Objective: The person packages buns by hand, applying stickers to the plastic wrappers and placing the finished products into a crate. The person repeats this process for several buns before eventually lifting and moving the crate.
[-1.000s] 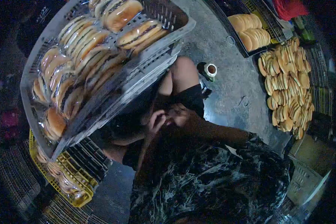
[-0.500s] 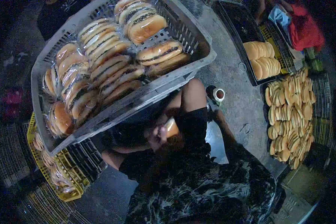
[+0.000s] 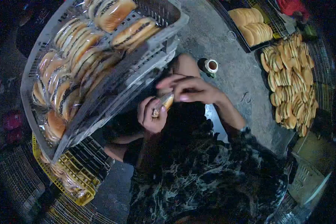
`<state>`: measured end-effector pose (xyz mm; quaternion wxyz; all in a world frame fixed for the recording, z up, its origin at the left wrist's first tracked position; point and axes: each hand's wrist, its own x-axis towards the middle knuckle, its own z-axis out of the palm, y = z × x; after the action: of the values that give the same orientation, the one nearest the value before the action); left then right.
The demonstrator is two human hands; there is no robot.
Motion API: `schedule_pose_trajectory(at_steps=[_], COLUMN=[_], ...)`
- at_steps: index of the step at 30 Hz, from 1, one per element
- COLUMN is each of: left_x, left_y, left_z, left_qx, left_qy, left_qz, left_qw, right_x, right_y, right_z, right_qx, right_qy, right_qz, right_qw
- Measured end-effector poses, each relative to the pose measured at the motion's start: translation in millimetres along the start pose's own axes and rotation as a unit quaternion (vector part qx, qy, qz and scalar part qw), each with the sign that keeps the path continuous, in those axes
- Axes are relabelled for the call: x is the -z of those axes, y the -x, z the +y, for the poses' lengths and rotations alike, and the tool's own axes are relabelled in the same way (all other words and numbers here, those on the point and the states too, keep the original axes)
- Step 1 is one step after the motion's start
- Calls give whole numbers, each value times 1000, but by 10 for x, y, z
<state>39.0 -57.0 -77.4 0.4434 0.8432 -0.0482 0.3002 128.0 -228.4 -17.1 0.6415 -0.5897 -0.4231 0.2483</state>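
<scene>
My left hand has its fingers wrapped round a small bread roll that seems to be in clear plastic, held over my lap. My right hand is just above and to the right of the roll, with its fingers bent towards the top of the plastic. Its fingertips are smeared by motion, so whether they grip the plastic is unclear. Beyond both hands, a grey crate holds plastic-wrapped rolls with dark filling.
A cup stands on the floor beside my knee. At the right, unwrapped buns lie in a large pile, and a black tray holds more buns. A yellow crate with wrapped rolls is at the lower left.
My right hand has come up from beside my right leg to the roll. The roll in my left hand is now tilted differently. The view has shifted, so the crate and buns appear higher or further left.
</scene>
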Motion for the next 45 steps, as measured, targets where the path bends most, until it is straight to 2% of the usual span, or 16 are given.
schedule_pose_trajectory(at_steps=[3, 5, 9, 11, 14, 18, 21, 24, 27, 31, 33, 35, 36, 37, 40, 45], left_x=[282, 354, 262, 220, 288, 652, 645, 187, -41, 75, 98, 20, -40, -59, -61, 64], left_y=[-127, -135, -31, -35, -154, -1204, -2071, -2815, -3064, -3264, -3224, -3154, -3168, -3217, -3245, -3213], left_z=[60, -44, 72, 121, 93, 563, 718, 367, 354, 502, 340, -30, -234, -349, -500, -373], left_qx=[-111, -187, -114, -29, 89, 74, -9, -57, -154, -254, -269, -131, -114, -113, -236, -12], left_qy=[-55, -43, -4, -21, 20, 125, 65, 317, 10, -49, -128, -160, -194, -191, -290, -285], left_qz=[-51, -24, 76, 89, 111, 163, 162, 107, 125, 215, 132, -386, -451, -450, -64, -259], left_qw=[991, 981, 991, 995, 990, 976, 985, 941, 980, 942, 945, 899, 863, 865, 925, 923], right_x=[-96, -95, -251, -373, -461, -284, -96, 53, 109, 129, 92, 31, 6, -1, -56, -113], right_y=[-410, -576, -476, -385, -530, -583, -590, -459, -230, 187, 334, 439, 475, 502, 503, 177], right_z=[-17, -124, 863, 844, 47, -328, -542, -580, -487, -298, -199, -94, -72, -52, 1, -85], right_qx=[-42, -232, -245, -53, -162, -67, 25, 32, 38, -58, -110, -137, -152, -155, -169, -154], right_qy=[201, 186, 228, 139, -132, 96, -133, -158, -130, -154, -161, -197, -203, -200, -227, -174], right_qz=[-26, -120, -153, 72, 98, 62, 244, 270, 285, 273, 278, 290, 288, 287, 290, 258], right_qw=[978, 947, 930, 986, 973, 991, 960, 949, 949, 948, 941, 926, 924, 924, 914, 938])
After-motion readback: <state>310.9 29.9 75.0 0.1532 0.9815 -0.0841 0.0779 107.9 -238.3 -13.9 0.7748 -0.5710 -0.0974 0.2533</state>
